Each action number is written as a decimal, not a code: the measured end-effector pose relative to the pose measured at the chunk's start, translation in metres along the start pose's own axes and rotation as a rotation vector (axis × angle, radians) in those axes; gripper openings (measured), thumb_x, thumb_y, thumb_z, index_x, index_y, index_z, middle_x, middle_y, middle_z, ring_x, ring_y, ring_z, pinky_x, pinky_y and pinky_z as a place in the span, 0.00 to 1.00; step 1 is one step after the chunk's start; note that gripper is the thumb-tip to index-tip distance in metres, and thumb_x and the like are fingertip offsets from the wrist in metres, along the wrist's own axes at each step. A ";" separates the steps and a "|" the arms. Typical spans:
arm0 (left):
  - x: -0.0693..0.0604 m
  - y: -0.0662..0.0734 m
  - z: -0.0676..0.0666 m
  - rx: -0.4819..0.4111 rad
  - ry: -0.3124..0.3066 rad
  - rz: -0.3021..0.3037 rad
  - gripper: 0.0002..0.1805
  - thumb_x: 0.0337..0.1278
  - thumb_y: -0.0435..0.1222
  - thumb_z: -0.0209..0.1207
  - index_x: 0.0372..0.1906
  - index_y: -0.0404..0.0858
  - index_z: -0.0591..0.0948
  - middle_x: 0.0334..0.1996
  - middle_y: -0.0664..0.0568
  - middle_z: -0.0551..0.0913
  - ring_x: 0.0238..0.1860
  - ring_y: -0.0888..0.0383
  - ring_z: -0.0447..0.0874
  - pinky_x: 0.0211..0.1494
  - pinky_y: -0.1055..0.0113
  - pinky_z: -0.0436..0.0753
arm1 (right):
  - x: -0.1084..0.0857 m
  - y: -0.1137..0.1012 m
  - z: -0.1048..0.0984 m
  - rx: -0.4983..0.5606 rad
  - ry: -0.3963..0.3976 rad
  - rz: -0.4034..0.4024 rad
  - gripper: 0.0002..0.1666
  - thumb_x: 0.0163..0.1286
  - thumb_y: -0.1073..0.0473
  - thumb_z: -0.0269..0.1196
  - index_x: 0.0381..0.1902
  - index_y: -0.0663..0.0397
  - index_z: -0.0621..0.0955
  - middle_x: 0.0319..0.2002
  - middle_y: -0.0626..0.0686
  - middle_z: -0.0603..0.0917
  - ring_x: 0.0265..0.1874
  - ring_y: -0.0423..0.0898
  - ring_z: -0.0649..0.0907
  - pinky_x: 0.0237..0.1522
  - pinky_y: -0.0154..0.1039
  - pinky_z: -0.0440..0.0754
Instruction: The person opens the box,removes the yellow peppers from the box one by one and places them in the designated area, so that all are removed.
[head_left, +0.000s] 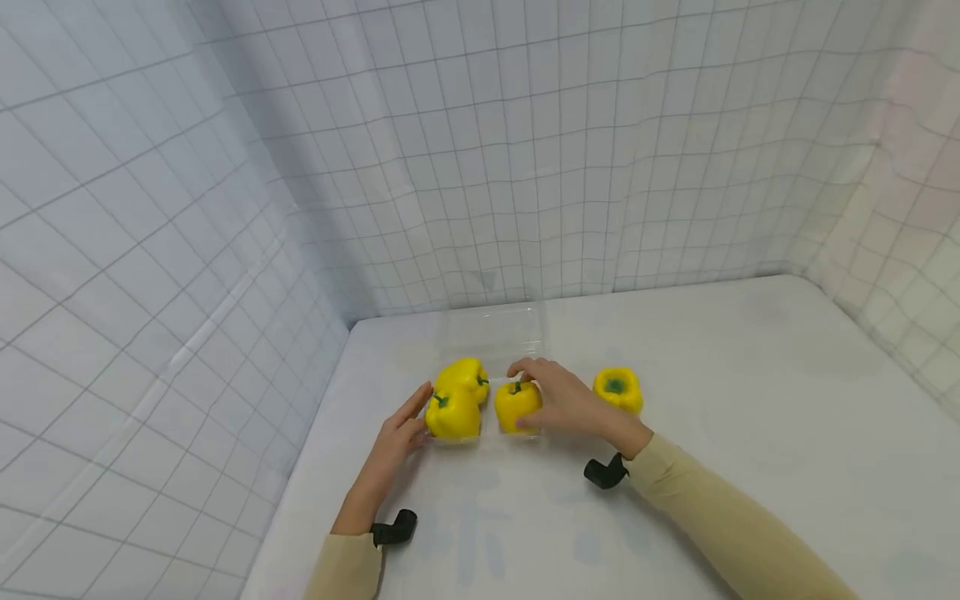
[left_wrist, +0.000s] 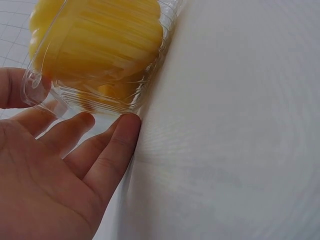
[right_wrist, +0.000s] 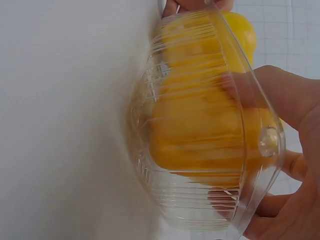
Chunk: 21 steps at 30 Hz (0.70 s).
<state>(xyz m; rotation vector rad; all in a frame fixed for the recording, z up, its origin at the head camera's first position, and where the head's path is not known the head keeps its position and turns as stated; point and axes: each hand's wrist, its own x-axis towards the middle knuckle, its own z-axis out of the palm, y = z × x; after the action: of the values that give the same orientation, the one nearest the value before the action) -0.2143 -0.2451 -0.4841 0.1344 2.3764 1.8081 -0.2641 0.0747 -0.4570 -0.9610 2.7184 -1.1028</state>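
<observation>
My right hand [head_left: 570,402] grips a yellow bell pepper [head_left: 512,407], its thumb on the near side and its fingers over the far side. This pepper is in the right part of a clear plastic clamshell box [right_wrist: 200,200]. My left hand [head_left: 393,446] touches the box's left side with fairly straight fingers [left_wrist: 107,160], the thumb by the rim corner. Two more yellow bell peppers, a near one [head_left: 455,415] and a far one [head_left: 459,375], sit together in the box's left part. In the right wrist view, the thumb reaches over the rim onto the pepper.
Another yellow bell pepper [head_left: 618,389] lies on the white table [head_left: 712,400], right of my right hand. The box's clear lid [head_left: 491,329] stands open toward the back. White grid-patterned sheets [head_left: 562,167] hang behind the table and along its sides.
</observation>
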 end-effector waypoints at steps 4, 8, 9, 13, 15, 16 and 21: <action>-0.001 -0.002 0.001 0.001 0.005 -0.003 0.32 0.72 0.40 0.49 0.78 0.60 0.61 0.75 0.65 0.61 0.77 0.55 0.54 0.68 0.50 0.73 | 0.000 -0.003 0.001 0.015 0.010 0.019 0.43 0.51 0.50 0.79 0.65 0.46 0.74 0.55 0.45 0.77 0.54 0.42 0.76 0.57 0.43 0.77; -0.003 -0.004 0.000 0.012 0.005 -0.006 0.32 0.73 0.39 0.48 0.79 0.59 0.61 0.76 0.65 0.60 0.77 0.55 0.54 0.69 0.48 0.71 | -0.001 -0.006 0.002 -0.038 0.024 0.008 0.43 0.52 0.50 0.79 0.65 0.48 0.75 0.57 0.48 0.76 0.56 0.46 0.76 0.68 0.56 0.66; -0.003 -0.004 -0.001 0.013 0.003 -0.005 0.32 0.73 0.39 0.48 0.79 0.58 0.60 0.76 0.65 0.59 0.77 0.55 0.53 0.69 0.47 0.70 | -0.001 -0.006 0.002 -0.057 0.031 0.007 0.43 0.52 0.50 0.78 0.65 0.48 0.76 0.57 0.48 0.76 0.56 0.46 0.75 0.70 0.60 0.62; -0.001 -0.003 -0.003 0.019 -0.008 0.002 0.32 0.73 0.40 0.48 0.79 0.58 0.60 0.76 0.65 0.59 0.78 0.56 0.51 0.70 0.47 0.69 | -0.002 -0.007 0.000 -0.092 0.062 0.011 0.42 0.51 0.53 0.78 0.65 0.48 0.77 0.56 0.51 0.75 0.53 0.49 0.75 0.66 0.58 0.68; -0.002 0.001 -0.003 0.013 -0.016 -0.004 0.32 0.74 0.40 0.47 0.79 0.57 0.60 0.76 0.65 0.58 0.78 0.56 0.51 0.70 0.47 0.68 | -0.002 -0.008 -0.002 -0.088 0.062 0.019 0.41 0.52 0.53 0.78 0.65 0.47 0.78 0.55 0.51 0.74 0.50 0.48 0.75 0.60 0.51 0.75; -0.002 0.002 -0.003 0.014 -0.018 -0.003 0.32 0.74 0.40 0.47 0.79 0.58 0.60 0.76 0.65 0.59 0.78 0.57 0.51 0.71 0.47 0.68 | -0.002 -0.008 -0.003 -0.081 0.061 0.023 0.41 0.52 0.53 0.78 0.65 0.47 0.78 0.55 0.50 0.74 0.50 0.47 0.75 0.57 0.47 0.77; 0.001 0.001 -0.001 0.019 -0.021 0.001 0.32 0.74 0.40 0.47 0.79 0.58 0.59 0.76 0.66 0.59 0.77 0.57 0.52 0.70 0.47 0.68 | -0.004 -0.012 -0.009 -0.048 0.072 0.032 0.39 0.52 0.56 0.78 0.64 0.47 0.79 0.54 0.49 0.72 0.50 0.46 0.77 0.56 0.44 0.79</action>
<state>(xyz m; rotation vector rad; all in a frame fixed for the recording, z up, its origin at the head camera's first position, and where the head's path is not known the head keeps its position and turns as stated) -0.2152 -0.2458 -0.4831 0.1557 2.3807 1.7757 -0.2568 0.0763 -0.4435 -0.8977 2.8192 -1.0927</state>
